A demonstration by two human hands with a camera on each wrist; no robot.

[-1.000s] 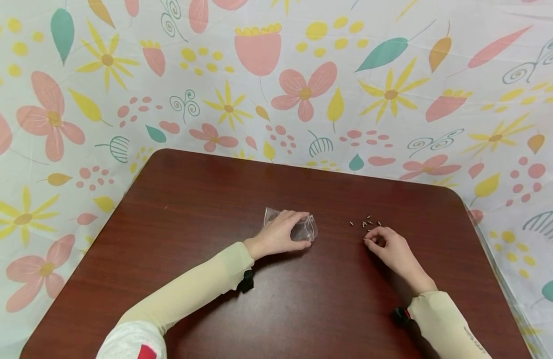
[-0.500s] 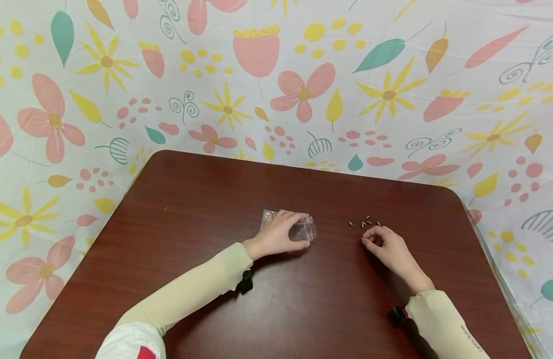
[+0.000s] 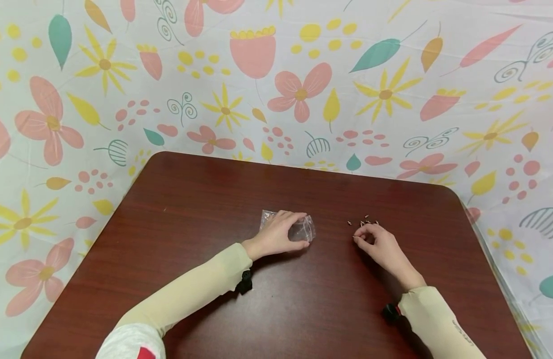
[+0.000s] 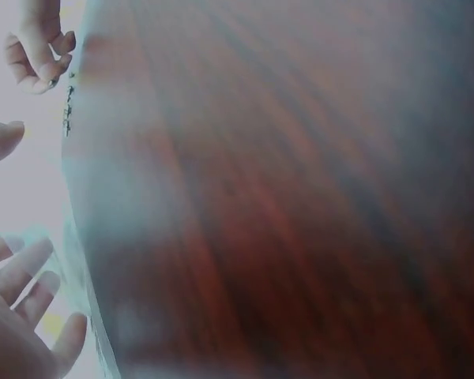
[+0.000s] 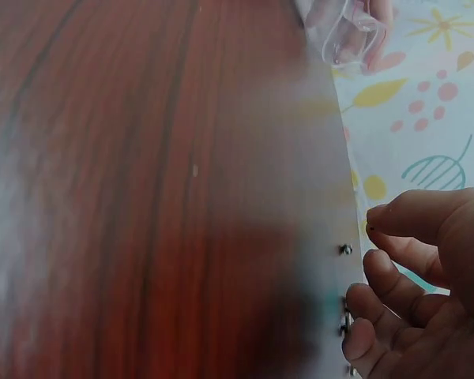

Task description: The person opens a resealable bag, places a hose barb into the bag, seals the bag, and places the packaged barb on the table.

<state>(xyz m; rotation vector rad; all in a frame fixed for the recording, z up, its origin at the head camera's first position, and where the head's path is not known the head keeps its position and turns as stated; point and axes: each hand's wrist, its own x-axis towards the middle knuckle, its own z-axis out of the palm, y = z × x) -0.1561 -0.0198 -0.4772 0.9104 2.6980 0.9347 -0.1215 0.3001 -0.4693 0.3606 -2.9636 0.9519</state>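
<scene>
My left hand [image 3: 278,234] rests over a clear plastic zip bag [image 3: 303,229], its thumb and fingers spread apart around the bag's mouth end. In the right wrist view the mouth of the bag [image 5: 351,35] looks rounded, with fingers behind it. My right hand [image 3: 381,249] pinches a small dark metal screw [image 4: 54,82] between thumb and index finger, just above the table; most of it is hidden by the fingertips. Right behind that hand lie several small metal screws [image 3: 367,216]. One stray screw [image 3: 349,223] lies left of the others.
A dark red-brown wooden table [image 3: 204,189] with rounded corners bears everything. A floral-print cloth [image 3: 258,99] hangs behind it and along its sides. Black camera straps [image 3: 245,282] sit at both wrists.
My right hand has moved a little left, toward the bag, with the pinched screw. The left hand and bag stay nearly in place.
</scene>
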